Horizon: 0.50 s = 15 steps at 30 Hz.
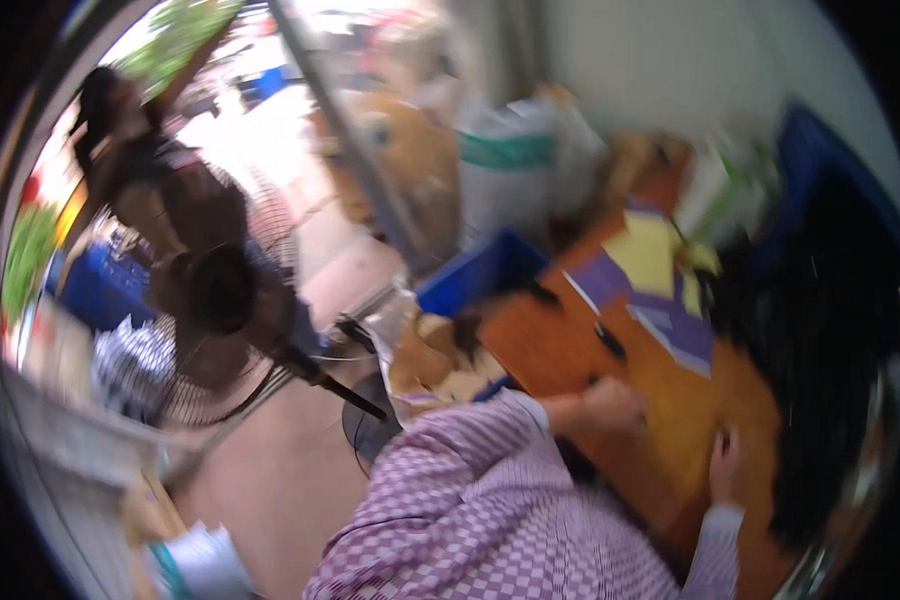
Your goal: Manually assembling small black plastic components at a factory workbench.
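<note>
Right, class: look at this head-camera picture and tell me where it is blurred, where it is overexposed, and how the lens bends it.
Head view: motion blur smears the whole picture, so the hands on the orange table show no finger detail; left hand, right hand. The doorway area at upper left is washed out by daylight. The fisheye lens curves straight edges near the rim, with black corners around the round image.
</note>
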Available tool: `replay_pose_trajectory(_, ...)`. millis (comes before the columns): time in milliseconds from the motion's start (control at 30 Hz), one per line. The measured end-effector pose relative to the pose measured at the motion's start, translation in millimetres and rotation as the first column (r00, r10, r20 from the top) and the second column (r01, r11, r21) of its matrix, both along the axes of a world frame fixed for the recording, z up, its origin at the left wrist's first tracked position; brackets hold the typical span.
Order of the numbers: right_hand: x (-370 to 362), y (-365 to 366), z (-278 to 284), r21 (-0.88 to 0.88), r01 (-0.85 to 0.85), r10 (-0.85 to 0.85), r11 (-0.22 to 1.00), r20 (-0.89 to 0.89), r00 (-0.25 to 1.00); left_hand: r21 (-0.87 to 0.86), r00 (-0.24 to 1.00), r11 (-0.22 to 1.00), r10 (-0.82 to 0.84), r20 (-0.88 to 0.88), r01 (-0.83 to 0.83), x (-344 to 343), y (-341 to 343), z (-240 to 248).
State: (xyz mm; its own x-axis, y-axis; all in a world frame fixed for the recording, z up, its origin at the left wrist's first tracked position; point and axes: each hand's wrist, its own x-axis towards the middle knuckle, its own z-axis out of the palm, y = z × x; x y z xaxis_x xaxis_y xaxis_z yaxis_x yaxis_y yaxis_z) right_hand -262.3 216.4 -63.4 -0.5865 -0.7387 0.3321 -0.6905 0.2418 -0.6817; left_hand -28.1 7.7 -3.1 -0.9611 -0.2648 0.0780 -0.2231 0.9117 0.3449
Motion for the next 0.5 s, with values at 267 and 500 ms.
replay_pose_trajectory(267,10.1,-7.9,21.3,-0.003,0.071,-0.07,0.997,-0.189,0.98,-0.059,0.979,0.995,-0.095,-0.183,0.085,-0.1,-26.4,-18.1)
replay_pose_trajectory(500,11.5,-3.6,33.7,0.08,0.095,-0.083,0.992,-0.142,0.986,-0.033,0.955,0.998,-0.06,-0.291,0.053,-47.3,-64.0,-2.7)
